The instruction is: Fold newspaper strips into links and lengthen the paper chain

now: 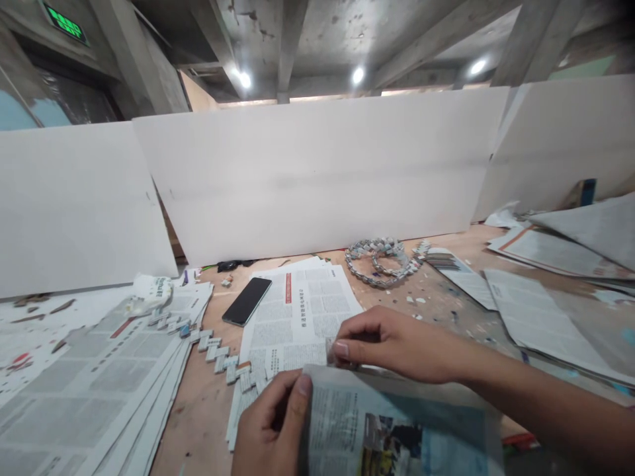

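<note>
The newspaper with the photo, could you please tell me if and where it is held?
The left hand pinches the newspaper by its upper left corner; the right hand's grip near the top edge is unclear.

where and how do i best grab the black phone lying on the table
Probably by its two long edges, around the middle, coming from above: the phone lies flat, screen up, as a thin slab with nothing on top, beside or partly on the newspaper pages, and both long edges show.
</note>
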Demonstrator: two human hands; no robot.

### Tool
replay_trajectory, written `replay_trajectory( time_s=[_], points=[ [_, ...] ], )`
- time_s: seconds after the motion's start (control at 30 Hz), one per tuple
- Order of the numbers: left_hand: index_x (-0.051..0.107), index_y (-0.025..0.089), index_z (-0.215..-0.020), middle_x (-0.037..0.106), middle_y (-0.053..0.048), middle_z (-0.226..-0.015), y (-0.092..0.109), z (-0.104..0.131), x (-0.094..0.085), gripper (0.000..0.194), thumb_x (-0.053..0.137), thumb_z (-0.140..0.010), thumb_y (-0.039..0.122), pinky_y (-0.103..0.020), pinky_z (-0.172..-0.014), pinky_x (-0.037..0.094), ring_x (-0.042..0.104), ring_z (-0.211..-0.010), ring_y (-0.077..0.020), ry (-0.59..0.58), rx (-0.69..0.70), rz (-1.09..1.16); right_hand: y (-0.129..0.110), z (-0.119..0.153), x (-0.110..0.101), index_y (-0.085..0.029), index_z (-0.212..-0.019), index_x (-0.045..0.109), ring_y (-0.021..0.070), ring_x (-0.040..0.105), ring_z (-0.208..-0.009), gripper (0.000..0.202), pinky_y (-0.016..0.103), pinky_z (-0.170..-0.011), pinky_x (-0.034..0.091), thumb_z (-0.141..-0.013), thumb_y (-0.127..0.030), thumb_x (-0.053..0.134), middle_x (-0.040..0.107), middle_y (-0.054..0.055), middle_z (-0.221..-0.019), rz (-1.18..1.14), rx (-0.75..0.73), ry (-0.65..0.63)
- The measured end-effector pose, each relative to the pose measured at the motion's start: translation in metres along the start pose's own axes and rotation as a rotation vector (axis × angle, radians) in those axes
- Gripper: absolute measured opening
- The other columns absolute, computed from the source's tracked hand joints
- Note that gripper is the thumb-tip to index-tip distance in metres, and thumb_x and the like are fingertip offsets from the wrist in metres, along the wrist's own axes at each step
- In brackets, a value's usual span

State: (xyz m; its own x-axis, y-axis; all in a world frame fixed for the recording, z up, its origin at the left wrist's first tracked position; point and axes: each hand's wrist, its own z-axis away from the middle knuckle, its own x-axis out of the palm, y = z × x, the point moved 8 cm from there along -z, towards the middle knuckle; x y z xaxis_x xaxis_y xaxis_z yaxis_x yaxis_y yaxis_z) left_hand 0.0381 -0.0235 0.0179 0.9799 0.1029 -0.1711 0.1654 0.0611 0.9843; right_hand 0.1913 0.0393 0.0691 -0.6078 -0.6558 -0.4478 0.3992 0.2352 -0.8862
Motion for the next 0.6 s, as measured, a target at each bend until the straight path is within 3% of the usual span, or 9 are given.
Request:
replay_trajectory(
  time_s=[0.17,0.3,0.47,0.6],
  points=[
    [0.068,0.018,-0.072,0.063,0.001,-0.065,0.002,0.002,0.01,0.038,0.06,-0.084,0.053,-0.021,-0.059,0.043,0.054,-0.065,-0.0173,0.08,0.038,0.001,-0.006,0.003,0.004,-0.016,-0.085,0.069,0.0138,0.05,-0.069,0.036,0.023,-0.063,0.039,-0.089,-0.05,0.058,0.059,-0.001,-0.072,-0.03,-0.02,0.068],
    [0.069,0.018,-0.075,0.066,0.0,-0.068,0.009,0.001,0.024,0.037,0.057,-0.086,0.051,-0.022,-0.064,0.045,0.057,-0.07,-0.0191,0.075,0.09,0.016,-0.018,0.009,-0.005,-0.017,-0.084,0.067,0.0142,0.052,-0.072,0.033,0.023,-0.064,0.039,-0.093,-0.046,0.054,0.061,-0.001,-0.075,0.076,-0.057,0.156],
    [0.068,0.017,-0.078,0.061,0.0,-0.068,0.019,-0.005,0.056,0.038,0.056,-0.087,0.052,-0.021,-0.062,0.044,0.054,-0.069,-0.0165,-0.015,0.077,0.163,-0.037,0.021,-0.032,-0.018,-0.086,0.068,0.0154,0.055,-0.074,0.034,0.025,-0.064,0.039,-0.094,-0.046,0.052,0.064,0.0,-0.079,0.302,-0.059,0.132],
    [0.068,0.015,-0.079,0.051,0.002,-0.063,0.023,-0.011,0.09,0.04,0.061,-0.085,0.054,-0.02,-0.055,0.042,0.047,-0.06,-0.012,-0.218,0.012,0.278,-0.044,0.028,-0.053,-0.018,-0.083,0.07,0.0155,0.053,-0.068,0.041,0.025,-0.059,0.037,-0.093,-0.052,0.049,0.063,0.0,-0.073,0.481,-0.012,0.057]
  ],
)
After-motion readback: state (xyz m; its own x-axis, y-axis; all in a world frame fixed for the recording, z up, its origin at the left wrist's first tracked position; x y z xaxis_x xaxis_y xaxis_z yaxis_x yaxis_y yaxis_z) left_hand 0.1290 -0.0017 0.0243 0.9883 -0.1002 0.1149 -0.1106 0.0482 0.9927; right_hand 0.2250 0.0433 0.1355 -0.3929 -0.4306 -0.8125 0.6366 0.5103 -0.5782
